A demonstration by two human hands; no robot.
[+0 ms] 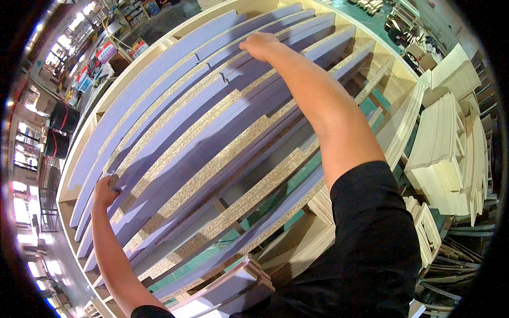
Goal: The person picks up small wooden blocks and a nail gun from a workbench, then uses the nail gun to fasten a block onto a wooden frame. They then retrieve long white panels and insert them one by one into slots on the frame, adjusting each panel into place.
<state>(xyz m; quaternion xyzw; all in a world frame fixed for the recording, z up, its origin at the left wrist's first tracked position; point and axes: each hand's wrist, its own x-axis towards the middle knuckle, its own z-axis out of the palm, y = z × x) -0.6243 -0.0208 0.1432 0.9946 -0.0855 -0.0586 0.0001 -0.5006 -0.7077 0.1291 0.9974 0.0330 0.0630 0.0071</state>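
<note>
Long chipboard panels with purple-grey faces and speckled, curved edges stand on edge in a row. They sit inside a large light wooden frame. My left hand is closed around the near left end of one chipboard panel. Over the upper edge at the far end, my right hand is closed, fingers curled down, apparently on the same panel. Its arm stretches across the row and hides parts of several panels. Small notches show in the panel edges near the middle.
Pale plywood pieces are stacked at the right, beside the frame. More wooden parts stand close to my body. Black bins and a cluttered bench lie at the left. Green floor shows through gaps between panels.
</note>
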